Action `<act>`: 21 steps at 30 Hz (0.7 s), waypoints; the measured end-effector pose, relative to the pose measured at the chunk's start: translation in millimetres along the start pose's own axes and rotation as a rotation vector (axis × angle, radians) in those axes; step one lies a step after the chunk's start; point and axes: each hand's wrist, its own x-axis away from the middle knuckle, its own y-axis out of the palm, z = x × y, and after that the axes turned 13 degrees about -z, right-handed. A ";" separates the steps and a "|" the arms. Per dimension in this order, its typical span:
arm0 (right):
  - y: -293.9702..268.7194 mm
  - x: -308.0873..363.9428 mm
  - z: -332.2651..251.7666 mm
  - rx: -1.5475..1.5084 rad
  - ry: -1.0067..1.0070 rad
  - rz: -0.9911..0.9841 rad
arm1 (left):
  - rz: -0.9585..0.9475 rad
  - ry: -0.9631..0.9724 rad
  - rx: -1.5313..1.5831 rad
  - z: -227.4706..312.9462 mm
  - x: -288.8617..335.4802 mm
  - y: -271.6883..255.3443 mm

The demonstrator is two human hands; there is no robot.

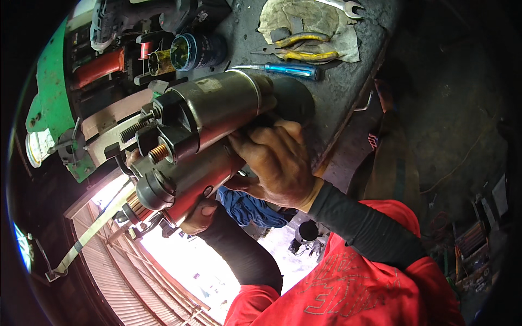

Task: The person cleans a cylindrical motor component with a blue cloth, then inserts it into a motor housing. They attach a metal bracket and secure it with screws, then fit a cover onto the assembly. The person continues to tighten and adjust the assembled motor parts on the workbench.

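A starter motor (pixel 209 168), with a silver solenoid (pixel 225 103) along its upper side, is held up over the workbench. Copper-coloured threaded terminals (pixel 158 154) stick out of the solenoid's black end cap (pixel 171 117). My left hand (pixel 199 217) supports the motor from below near its geared end; the thumb shows, and most of the fingers are hidden behind the body. On the other end, my right hand (pixel 277 163) is closed around the casing, its fingers bent and their tips partly out of sight.
Yellow-handled pliers (pixel 310 48) lie on a stained rag (pixel 272 22), near a blue-handled screwdriver (pixel 293 70) and an open-end wrench (pixel 352 9). Open jars (pixel 185 52) and a power tool (pixel 117 22) stand at the far left. A bent metal hook (pixel 365 103) juts from the bench edge.
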 end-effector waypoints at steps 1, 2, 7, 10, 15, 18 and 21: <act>0.3 0.1 0.1 -0.002 -0.002 0.001 | -0.095 0.068 -0.051 0.0 -1.5 -1.2; 0.5 0.1 0.0 0.000 -0.002 -0.001 | -0.241 0.078 -0.170 2.6 -5.7 -6.7; 0.4 0.3 -0.1 0.000 -0.002 -0.017 | -0.267 0.111 -0.027 -3.5 -3.0 9.0; 0.0 -0.5 -0.1 -0.015 -0.010 -0.016 | -0.236 0.104 0.040 -9.8 0.5 21.6; -0.5 -0.9 1.8 -0.001 -0.032 -0.030 | -0.246 0.174 -0.012 -17.8 -6.9 26.9; -2.1 0.8 0.6 0.006 -0.023 -0.047 | -0.267 0.371 -0.294 -21.2 -15.6 27.4; -5.4 -0.1 -0.4 0.002 -0.013 -0.081 | -0.288 0.626 -0.741 -12.7 -25.3 26.1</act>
